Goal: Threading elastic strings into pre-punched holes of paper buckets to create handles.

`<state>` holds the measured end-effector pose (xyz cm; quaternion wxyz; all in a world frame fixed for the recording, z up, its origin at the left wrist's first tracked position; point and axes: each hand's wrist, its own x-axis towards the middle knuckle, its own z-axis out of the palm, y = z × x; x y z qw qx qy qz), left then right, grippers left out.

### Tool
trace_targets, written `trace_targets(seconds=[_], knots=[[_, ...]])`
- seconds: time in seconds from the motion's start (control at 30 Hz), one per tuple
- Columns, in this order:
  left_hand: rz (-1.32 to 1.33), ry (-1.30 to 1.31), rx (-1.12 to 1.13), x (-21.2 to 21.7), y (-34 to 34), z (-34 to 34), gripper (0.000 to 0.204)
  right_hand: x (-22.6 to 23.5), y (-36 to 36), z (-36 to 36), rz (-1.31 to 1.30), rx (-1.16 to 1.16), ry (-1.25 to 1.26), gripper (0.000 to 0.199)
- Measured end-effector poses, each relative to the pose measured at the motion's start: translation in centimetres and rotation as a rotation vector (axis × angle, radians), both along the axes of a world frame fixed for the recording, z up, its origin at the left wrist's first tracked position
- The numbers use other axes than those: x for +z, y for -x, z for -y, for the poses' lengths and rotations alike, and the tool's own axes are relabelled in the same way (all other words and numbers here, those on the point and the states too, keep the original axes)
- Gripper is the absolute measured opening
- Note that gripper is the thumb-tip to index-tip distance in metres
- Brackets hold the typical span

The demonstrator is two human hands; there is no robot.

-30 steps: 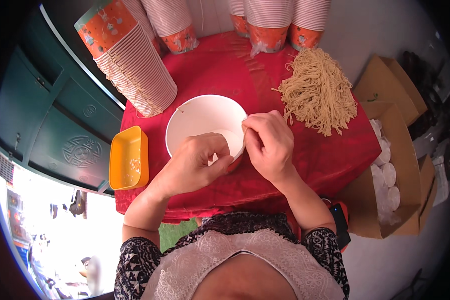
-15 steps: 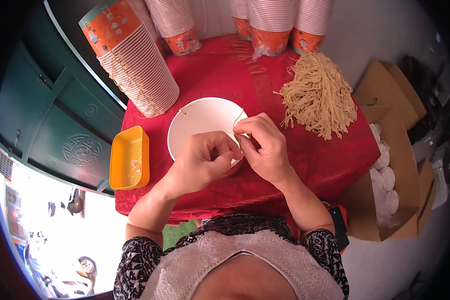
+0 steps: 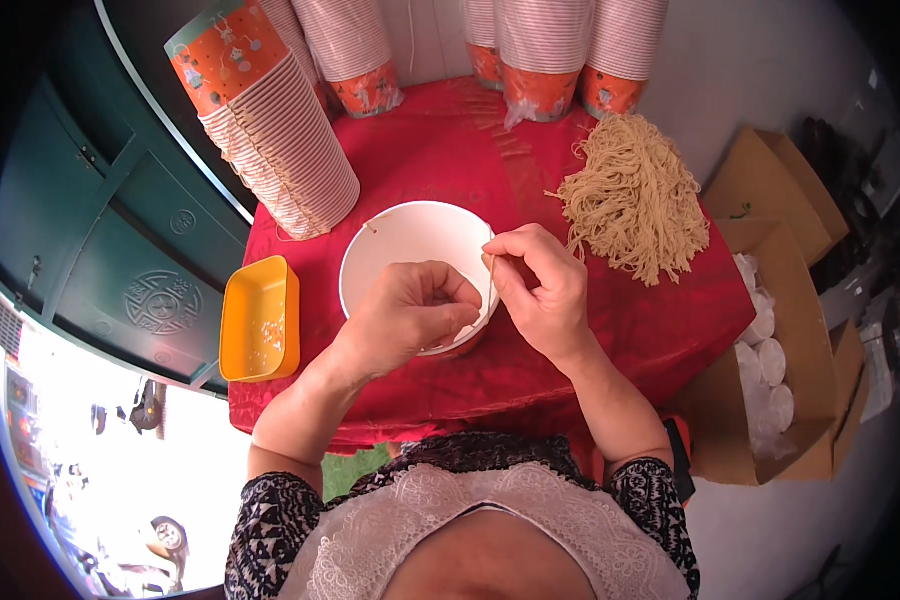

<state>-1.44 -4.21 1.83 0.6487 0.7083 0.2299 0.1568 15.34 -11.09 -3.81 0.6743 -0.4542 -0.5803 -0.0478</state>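
Observation:
A paper bucket [image 3: 395, 245], white inside, stands open near the middle of the red-covered table. At its right rim my right hand [image 3: 547, 290] pinches a thin beige cord [image 3: 491, 268] between thumb and fingertips. The cord hangs down along the rim beside the fingers. Over the near part of the bucket's mouth is my left hand [image 3: 420, 308], its fingers curled and pinched together. What they hold, if anything, is hidden. A short bit of cord [image 3: 372, 226] shows on the inner wall at the far left.
A yellow tub [image 3: 235, 330] with small white bits sits at the left edge. Behind it leans a tall stack of buckets [image 3: 290, 150]; more stacks [image 3: 540, 60] stand at the back. A heap of beige cords [image 3: 635, 200] lies right. Cardboard boxes [image 3: 805, 340] stand beyond the table.
My right hand has moved slightly right and away from the left hand, so the gap between them is wider. The left hand stays over the bucket.

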Motion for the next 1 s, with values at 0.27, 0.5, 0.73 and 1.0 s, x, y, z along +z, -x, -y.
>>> trace_targets(seconds=[0.27, 0.5, 0.73, 1.0], knots=[[0.027, -0.095, -0.075, -0.6, -0.3, -0.4, 0.006, 3.0, 0.2, 0.0, 0.359, 0.143, -0.084, 0.027], [-0.007, -0.010, -0.049, -0.7, 0.0, -0.5, 0.005, 2.3, -0.7, 1.6, 0.318, 0.057, 0.121, 0.021], [0.001, -0.114, -0.065, -0.8, 0.1, -0.7, 0.007, 1.0, -0.4, 3.1, 0.272, 0.088, 0.267, 0.019], [0.021, -0.097, -0.066, -0.6, -0.1, -0.4, 0.009, 1.0, 0.2, 3.1, 0.239, 0.122, 0.256, 0.022]])
